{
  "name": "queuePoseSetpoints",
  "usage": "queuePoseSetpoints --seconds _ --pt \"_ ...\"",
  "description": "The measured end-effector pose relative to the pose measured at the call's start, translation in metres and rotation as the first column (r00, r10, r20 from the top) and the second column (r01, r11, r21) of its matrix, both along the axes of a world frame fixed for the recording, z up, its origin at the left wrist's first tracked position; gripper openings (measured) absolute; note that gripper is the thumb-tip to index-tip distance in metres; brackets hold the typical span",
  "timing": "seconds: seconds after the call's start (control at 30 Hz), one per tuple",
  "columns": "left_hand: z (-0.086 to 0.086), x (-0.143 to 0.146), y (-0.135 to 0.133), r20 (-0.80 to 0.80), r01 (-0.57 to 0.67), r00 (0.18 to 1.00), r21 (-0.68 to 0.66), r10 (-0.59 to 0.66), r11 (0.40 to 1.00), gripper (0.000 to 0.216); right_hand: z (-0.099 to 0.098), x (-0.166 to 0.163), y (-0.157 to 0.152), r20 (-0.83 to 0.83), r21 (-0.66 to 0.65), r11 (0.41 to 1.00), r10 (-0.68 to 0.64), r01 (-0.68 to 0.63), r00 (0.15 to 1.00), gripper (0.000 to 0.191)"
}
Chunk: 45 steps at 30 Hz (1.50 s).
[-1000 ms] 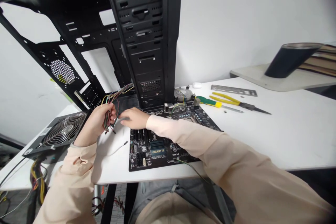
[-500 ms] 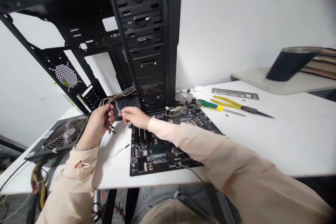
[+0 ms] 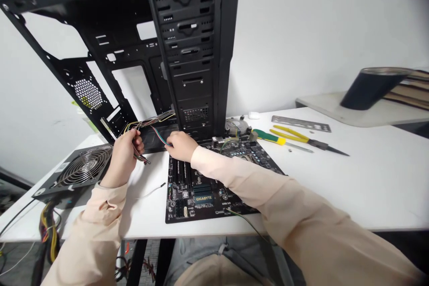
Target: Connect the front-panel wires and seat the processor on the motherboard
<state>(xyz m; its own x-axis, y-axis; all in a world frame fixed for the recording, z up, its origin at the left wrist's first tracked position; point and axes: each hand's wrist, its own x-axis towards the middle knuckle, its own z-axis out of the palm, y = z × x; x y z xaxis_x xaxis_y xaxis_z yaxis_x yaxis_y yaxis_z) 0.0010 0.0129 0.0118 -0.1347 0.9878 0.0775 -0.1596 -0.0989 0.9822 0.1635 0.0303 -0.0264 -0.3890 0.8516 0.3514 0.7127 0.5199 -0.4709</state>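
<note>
A black open computer case [image 3: 187, 53] stands on the white table [image 3: 368, 178]. A bundle of thin coloured wires [image 3: 147, 123] runs out of it. My left hand [image 3: 122, 156] is closed round most of that bundle, with the small plugs hanging below my fingers. My right hand [image 3: 181, 145] pinches a single red and green wire [image 3: 159, 135] pulled aside from the bundle, just above the back edge of a black Gigabyte motherboard [image 3: 208, 178] lying flat on the table.
A power supply [image 3: 77, 172] with a round fan grille lies at the left, its cables hanging off the edge. Behind the board are a CPU cooler [image 3: 236, 126], a green-handled screwdriver [image 3: 278, 138], yellow pliers [image 3: 301, 136] and a metal I/O plate [image 3: 300, 124].
My right hand has lifted off the table, pinched one wire out of the bundle and drawn it to the right. The left hand keeps its hold on the bundle.
</note>
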Motion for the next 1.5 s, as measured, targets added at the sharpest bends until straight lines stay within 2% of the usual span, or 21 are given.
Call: queuePoseSetpoints --seconds 0.07,0.13,0.23,0.3,0.4,0.53,0.6,0.7,0.73,0.77,0.8,0.97,1.17,1.23,1.33,1.5 --pt "-0.001 0.000 0.001 -0.005 -0.007 1.000 0.010 0.007 1.000 0.012 0.003 0.000 -0.006 0.093 -0.036 0.999 -0.033 0.037 0.995 0.010" --pt "-0.002 0.000 0.001 -0.019 -0.005 1.000 0.019 0.006 1.000 0.013 0.008 0.000 -0.013 0.152 -0.071 0.994 -0.071 0.082 0.986 0.015" --pt "-0.004 0.001 -0.001 -0.051 0.012 0.999 0.034 -0.010 0.999 0.014 0.015 0.002 -0.016 0.153 -0.116 0.987 -0.093 0.112 0.984 0.016" --pt "-0.004 0.003 -0.002 -0.070 0.025 0.997 0.040 -0.022 0.999 0.014 0.020 0.004 -0.013 0.098 -0.159 0.984 -0.066 0.081 0.993 0.011" --pt "-0.004 0.003 -0.003 -0.082 0.031 0.996 0.046 -0.027 0.998 0.015 0.027 0.007 -0.005 -0.044 -0.297 0.952 0.063 -0.073 0.997 0.009" --pt "-0.003 -0.001 0.000 -0.070 0.008 0.998 0.050 -0.005 0.999 0.016 0.032 0.010 -0.001 -0.259 -0.476 0.813 0.234 -0.335 0.937 0.005" --pt "-0.003 -0.003 0.001 -0.070 -0.006 0.997 0.054 0.010 0.999 0.017 0.031 0.012 0.000 -0.430 -0.537 0.690 0.270 -0.485 0.861 0.009" --pt "-0.003 -0.002 0.000 -0.081 -0.014 0.997 0.063 0.020 0.998 0.017 0.027 0.015 0.003 -0.685 -0.557 0.465 0.212 -0.689 0.697 0.025" --pt "-0.004 -0.001 0.000 -0.085 -0.014 0.996 0.064 0.020 0.998 0.016 0.025 0.015 0.004 -0.721 -0.550 0.429 0.189 -0.716 0.667 0.027" --pt "-0.004 0.000 -0.001 -0.090 -0.014 0.996 0.066 0.019 0.998 0.016 0.024 0.015 0.005 -0.725 -0.548 0.430 0.183 -0.717 0.664 0.027" --pt "-0.004 0.001 -0.002 -0.093 -0.012 0.996 0.067 0.019 0.998 0.016 0.024 0.015 0.005 -0.709 -0.547 0.461 0.189 -0.699 0.679 0.025" --pt "-0.004 0.003 -0.002 -0.079 -0.019 0.997 0.065 0.024 0.998 0.015 0.026 0.011 0.006 -0.574 -0.492 0.691 0.200 -0.530 0.794 0.010" --pt "-0.002 0.000 -0.002 -0.060 -0.030 0.998 0.081 0.035 0.996 0.016 0.020 0.010 0.013 -0.405 -0.397 0.842 0.197 -0.365 0.893 0.011" --pt "-0.002 0.000 -0.003 -0.069 -0.030 0.997 0.094 0.037 0.995 0.015 0.017 0.012 0.015 -0.317 -0.363 0.877 0.201 -0.314 0.927 0.011" --pt "-0.003 0.001 -0.003 -0.113 -0.025 0.993 0.122 0.039 0.992 0.015 0.013 0.015 0.018 -0.200 -0.336 0.900 0.218 -0.276 0.955 0.009" --pt "-0.007 0.003 -0.004 -0.266 -0.037 0.960 0.197 0.090 0.980 0.020 0.010 0.018 0.022 -0.093 -0.272 0.943 0.174 -0.193 0.980 0.006"
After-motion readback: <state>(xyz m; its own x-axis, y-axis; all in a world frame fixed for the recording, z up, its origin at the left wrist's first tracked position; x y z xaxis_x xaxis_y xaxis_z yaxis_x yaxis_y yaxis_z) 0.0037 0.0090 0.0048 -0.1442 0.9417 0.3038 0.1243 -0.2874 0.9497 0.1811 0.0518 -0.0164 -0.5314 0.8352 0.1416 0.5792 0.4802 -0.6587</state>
